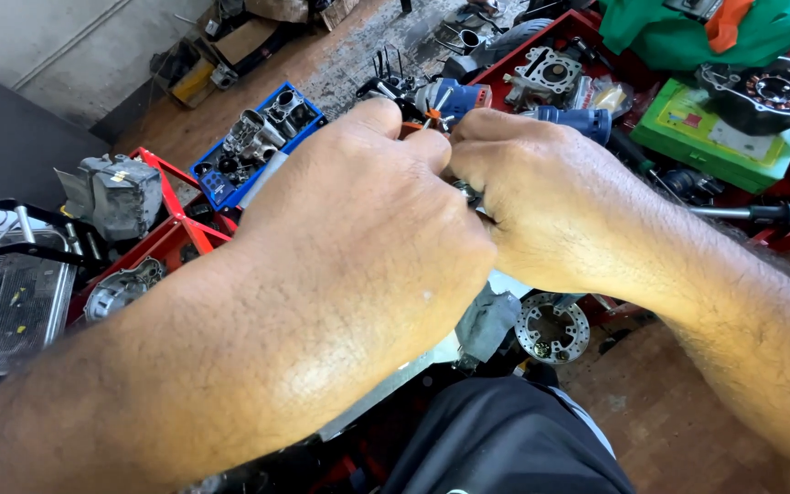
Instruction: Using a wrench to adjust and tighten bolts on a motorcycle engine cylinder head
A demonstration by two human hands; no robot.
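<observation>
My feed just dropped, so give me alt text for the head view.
Two bare hands meet close to the camera, the left hand and right hand pinching a small part that they mostly hide. Behind them lie a blue tray of metal engine parts, a red tray, a green box and a brake disc on the floor.

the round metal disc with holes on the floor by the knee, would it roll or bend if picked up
The perforated metal disc looks rigid, so it probably would not flex. It lies flat, so it should stay put unless tipped on edge. Being solid metal, it is likely heavy for its size.
</observation>
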